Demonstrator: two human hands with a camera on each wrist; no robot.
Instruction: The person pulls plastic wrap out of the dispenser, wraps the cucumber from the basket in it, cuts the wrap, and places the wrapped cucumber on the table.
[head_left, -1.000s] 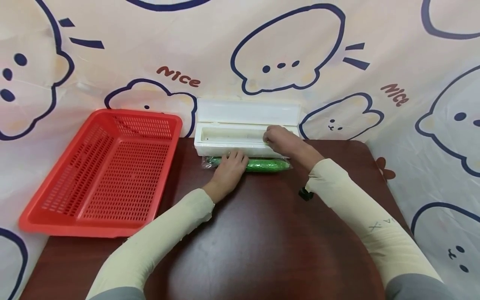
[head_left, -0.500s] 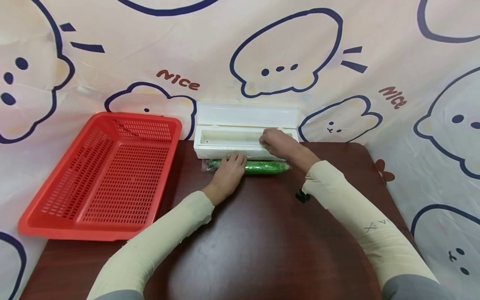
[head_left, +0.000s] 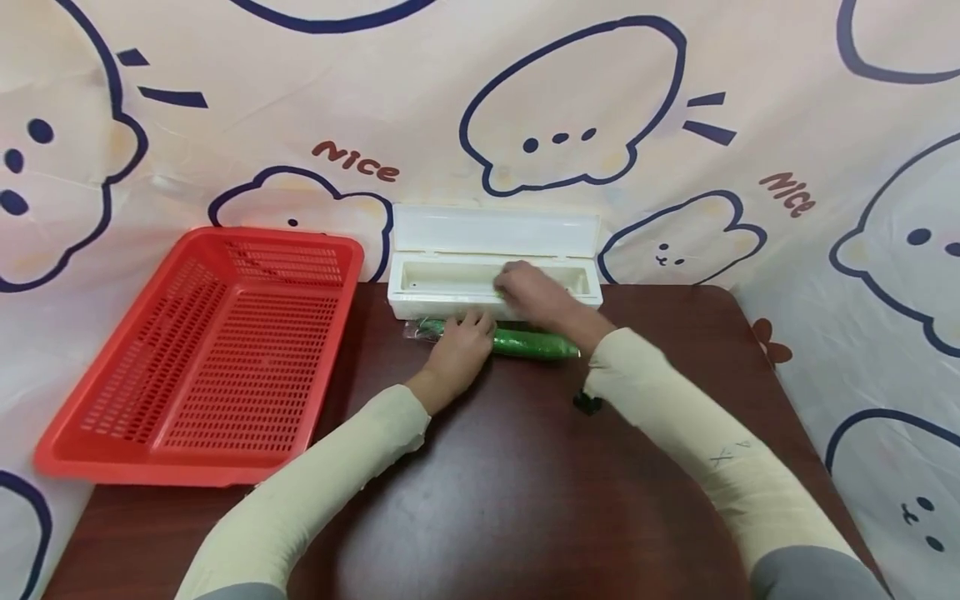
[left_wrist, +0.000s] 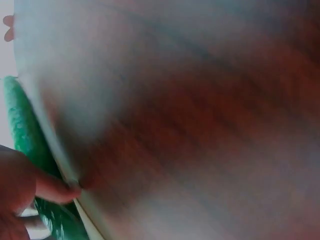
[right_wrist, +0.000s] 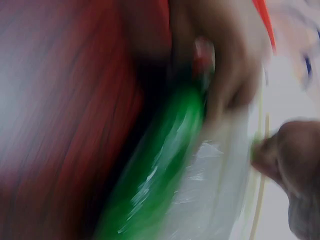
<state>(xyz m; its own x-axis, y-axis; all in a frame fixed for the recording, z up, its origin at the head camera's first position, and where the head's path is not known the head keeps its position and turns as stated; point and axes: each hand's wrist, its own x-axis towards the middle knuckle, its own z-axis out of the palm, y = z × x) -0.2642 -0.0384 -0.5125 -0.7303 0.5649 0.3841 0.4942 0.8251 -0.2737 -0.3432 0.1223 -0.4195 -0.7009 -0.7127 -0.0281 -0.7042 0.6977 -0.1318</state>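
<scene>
A green cucumber (head_left: 534, 343) with clear cling film around it lies along the front of a long white cling film box (head_left: 420, 307). My left hand (head_left: 463, 346) grips the cucumber near its middle, the thumb showing on its near side in the left wrist view. At the box's front edge, my right hand (head_left: 528, 292) pinches a small greenish slide cutter (right_wrist: 255, 146), mostly hidden by the fingertips. Clear film (right_wrist: 202, 170) stretches between cucumber and box in the blurred right wrist view.
The box's white lid (head_left: 495, 232) stands raised against the patterned cloth backdrop (head_left: 420, 100). A red plastic basket (head_left: 330, 358) sits at the left of the dark brown table (head_left: 487, 492).
My right hand has slid left along the box's front edge. The cucumber's right end has swung slightly away from the box. My left hand stays nearly in place.
</scene>
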